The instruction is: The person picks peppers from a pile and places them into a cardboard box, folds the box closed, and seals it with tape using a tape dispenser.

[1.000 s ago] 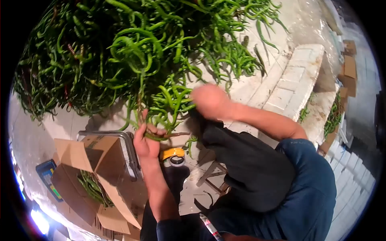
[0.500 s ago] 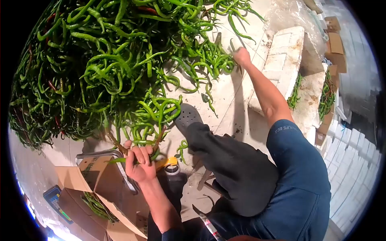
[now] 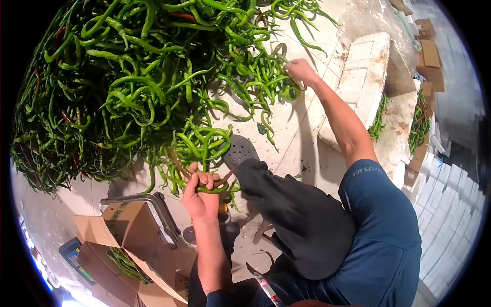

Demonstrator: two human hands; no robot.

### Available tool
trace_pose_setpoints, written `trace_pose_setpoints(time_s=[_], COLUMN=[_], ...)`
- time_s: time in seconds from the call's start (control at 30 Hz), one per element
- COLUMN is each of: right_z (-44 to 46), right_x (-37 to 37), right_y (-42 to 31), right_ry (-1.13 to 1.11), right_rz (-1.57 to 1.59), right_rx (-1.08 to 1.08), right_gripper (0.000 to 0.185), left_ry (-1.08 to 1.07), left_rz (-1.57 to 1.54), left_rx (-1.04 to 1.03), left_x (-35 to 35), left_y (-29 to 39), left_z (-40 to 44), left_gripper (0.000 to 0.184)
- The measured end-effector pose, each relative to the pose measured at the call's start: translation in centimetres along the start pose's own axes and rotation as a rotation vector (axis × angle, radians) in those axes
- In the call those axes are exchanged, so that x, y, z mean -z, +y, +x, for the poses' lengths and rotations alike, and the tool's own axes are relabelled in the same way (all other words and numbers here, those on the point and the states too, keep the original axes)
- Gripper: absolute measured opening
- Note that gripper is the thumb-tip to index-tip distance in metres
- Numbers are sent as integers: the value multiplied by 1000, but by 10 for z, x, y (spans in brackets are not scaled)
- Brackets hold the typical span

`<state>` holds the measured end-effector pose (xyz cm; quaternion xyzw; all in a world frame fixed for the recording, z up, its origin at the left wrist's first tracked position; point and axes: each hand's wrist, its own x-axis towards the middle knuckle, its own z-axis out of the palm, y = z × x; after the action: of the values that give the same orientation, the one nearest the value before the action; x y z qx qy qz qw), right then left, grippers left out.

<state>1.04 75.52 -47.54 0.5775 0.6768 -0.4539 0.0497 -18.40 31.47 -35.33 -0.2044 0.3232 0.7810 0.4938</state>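
Observation:
Curled fingers of my left hand (image 3: 200, 200) hold a few chili peppers, among them a green one (image 3: 221, 190) and a brownish one (image 3: 180, 162). More green chili peppers (image 3: 204, 142) lie just beyond that hand, by the dark clog (image 3: 240, 151). At the right fringe of a large heap of green chili peppers (image 3: 138, 94), my right hand (image 3: 303, 72) is closed on a thin brownish chili pepper (image 3: 281, 49), slightly blurred. Its fingertips are partly hidden. Loose green peppers (image 3: 286, 92) lie right beside this hand.
An open cardboard box (image 3: 128, 225) with some peppers inside stands at lower left, near a scale with a metal platform (image 3: 169, 220). White foam boxes (image 3: 360, 77) stand at right, with peppers by them. A knife (image 3: 262, 281) lies near my lap.
My left hand has moved right and slightly up with its peppers, now covering most of the yellow-topped container. My right hand has shifted slightly left, toward the heap.

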Motion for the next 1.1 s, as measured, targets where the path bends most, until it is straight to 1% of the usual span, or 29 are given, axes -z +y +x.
trace_pose_setpoints(time_s=[0.07, 0.1, 0.13, 0.2, 0.27, 0.3, 0.33, 0.4, 0.5, 0.6, 0.63, 0.67, 0.73, 0.83, 0.93, 0.97, 1.07, 1.1], right_z=[-16, -12, -12, -29, -52, -57, -59, -77, -91, -97, -104, -112, -109, -88, -94, -97, -108, -111], right_x=[5, 4, 2, 3, 9, 15, 14, 14, 18, -4, -15, -27, -48, -61, -58, -57, -51, -53], right_y=[-10, -4, 4, 9, 15, 18, 19, 12, -9, -18, -26, -36, -42, -34, -41, -41, -59, -59], right_ry=[-92, -161, -208, -186, -3, 88, 370, 529, 466, 253, 219, 253, 334, 228, 219, 181, -128, -208], right_rz=[-43, -184, -67, 224, 38, -55, -532, -523, -360, -386, -365, -288, -311, -435, -281, -235, -144, 0], right_rx=[-2, 19, -87, -195, -43, 33, 74, 86, 139, 278, 411, 542, 687, 395, 496, 559, 376, 376], right_gripper=[32, 36, 39, 39, 37, 37, 40, 39, 35, 33, 32, 29, 30, 24, 23, 25, 27, 28], left_ry=[22, 41, 54, 24, -43, -31, -19, 6, 40, -3, -7, 12, 41, 96, 92, 99, 110, 114], left_rz=[-14, 2, 20, 37, 45, 48, 53, 65, 83, 136, 156, 160, 120, 105, 103, 89, 92, 102], left_rx=[24, 41, 55, 79, 98, 95, 95, 96, 62, 50, 48, 58, 84, 107, 122, 122, 95, 87], left_x=[-2, 0, -2, -4, -4, -5, -5, -6, -10, -17, -18, -20, -22, -24, -12, -8, -9, -11], left_y=[-4, -7, -9, -11, -12, -12, -13, -14, -20, -27, -29, -31, -35, -34, -33, -33, -31, -32], left_z=[5, 6, 8, 7, 7, 8, 8, 10, 14, 19, 23, 26, 37, 44, 45, 46, 46, 46], left_gripper=[23, 23, 22, 20, 19, 19, 19, 19, 26, 28, 29, 29, 28, 24, 22, 22, 22, 22])
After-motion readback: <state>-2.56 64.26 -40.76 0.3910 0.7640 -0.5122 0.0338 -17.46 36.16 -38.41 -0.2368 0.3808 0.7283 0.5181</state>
